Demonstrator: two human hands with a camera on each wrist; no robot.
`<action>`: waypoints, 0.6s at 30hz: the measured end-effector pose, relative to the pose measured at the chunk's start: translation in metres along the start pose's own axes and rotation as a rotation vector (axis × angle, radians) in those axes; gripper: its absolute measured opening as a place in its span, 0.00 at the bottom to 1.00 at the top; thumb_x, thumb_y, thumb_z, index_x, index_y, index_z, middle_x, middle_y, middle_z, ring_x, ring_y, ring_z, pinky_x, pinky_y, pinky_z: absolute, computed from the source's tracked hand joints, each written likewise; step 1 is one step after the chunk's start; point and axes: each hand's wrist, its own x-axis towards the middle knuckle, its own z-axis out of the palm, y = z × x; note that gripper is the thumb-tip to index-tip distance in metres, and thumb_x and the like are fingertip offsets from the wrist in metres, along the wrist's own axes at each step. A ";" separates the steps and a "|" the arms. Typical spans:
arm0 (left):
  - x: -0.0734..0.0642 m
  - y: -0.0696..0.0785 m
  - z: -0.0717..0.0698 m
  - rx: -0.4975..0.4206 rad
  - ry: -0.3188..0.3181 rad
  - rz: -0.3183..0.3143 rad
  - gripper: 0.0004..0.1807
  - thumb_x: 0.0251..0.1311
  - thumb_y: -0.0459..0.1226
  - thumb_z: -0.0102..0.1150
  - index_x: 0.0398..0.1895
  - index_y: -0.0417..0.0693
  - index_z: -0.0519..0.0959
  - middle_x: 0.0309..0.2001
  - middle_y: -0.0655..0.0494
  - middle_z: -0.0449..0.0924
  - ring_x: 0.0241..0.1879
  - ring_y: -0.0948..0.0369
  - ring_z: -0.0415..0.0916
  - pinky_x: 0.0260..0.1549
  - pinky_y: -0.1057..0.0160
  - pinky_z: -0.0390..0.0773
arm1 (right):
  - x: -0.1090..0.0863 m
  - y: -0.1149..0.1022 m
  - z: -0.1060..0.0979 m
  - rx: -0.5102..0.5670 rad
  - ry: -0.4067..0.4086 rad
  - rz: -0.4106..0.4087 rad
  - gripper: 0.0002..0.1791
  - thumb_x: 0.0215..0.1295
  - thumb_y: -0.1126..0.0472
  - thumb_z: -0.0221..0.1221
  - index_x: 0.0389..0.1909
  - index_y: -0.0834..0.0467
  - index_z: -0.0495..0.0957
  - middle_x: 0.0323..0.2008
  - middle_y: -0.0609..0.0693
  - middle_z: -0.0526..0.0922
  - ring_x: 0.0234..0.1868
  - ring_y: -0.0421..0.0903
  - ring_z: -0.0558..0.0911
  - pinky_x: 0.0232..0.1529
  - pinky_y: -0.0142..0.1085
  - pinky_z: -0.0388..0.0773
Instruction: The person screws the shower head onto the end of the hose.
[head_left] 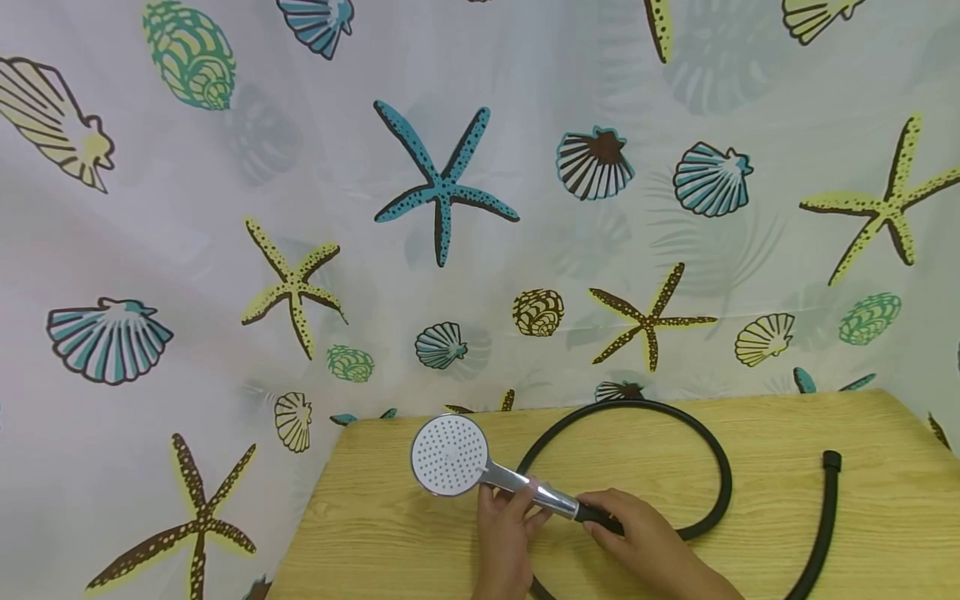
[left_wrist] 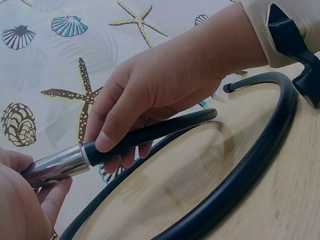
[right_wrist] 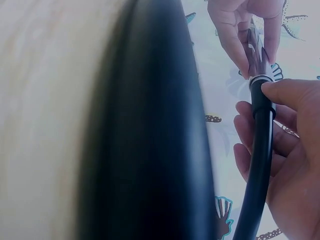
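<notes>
A chrome shower head (head_left: pixel 450 456) with a round white spray face is held above the wooden table. My left hand (head_left: pixel 506 529) grips its chrome handle (head_left: pixel 553 498). At the handle's lower end, my right hand (head_left: pixel 637 533) pinches the black end of the shower hose (head_left: pixel 726 479) between thumb and fingers. In the left wrist view the hose's black collar (left_wrist: pixel 92 154) meets the chrome rim, thumb resting on it. The right wrist view shows the same joint, with a pale ring (right_wrist: pixel 261 79) between chrome and black collar.
The hose loops over the wooden table (head_left: pixel 420 550), and its free end with a black nut (head_left: pixel 832 460) points up at the right. Behind and to the left hangs a white curtain (head_left: pixel 517 225) printed with shells and starfish.
</notes>
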 end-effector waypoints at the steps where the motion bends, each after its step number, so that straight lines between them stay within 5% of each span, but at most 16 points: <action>1: 0.000 0.000 0.000 -0.002 0.001 0.000 0.27 0.65 0.33 0.63 0.63 0.44 0.64 0.51 0.42 0.78 0.46 0.54 0.86 0.51 0.51 0.89 | 0.000 0.000 0.000 -0.002 -0.003 0.000 0.18 0.73 0.51 0.59 0.60 0.52 0.79 0.50 0.41 0.85 0.49 0.38 0.83 0.49 0.34 0.86; 18: -0.002 0.002 0.000 0.021 -0.004 -0.023 0.28 0.65 0.33 0.62 0.66 0.45 0.63 0.53 0.42 0.77 0.47 0.54 0.85 0.52 0.52 0.89 | -0.001 0.001 0.000 0.021 -0.078 0.016 0.22 0.78 0.49 0.52 0.65 0.55 0.75 0.60 0.50 0.83 0.59 0.52 0.83 0.58 0.47 0.86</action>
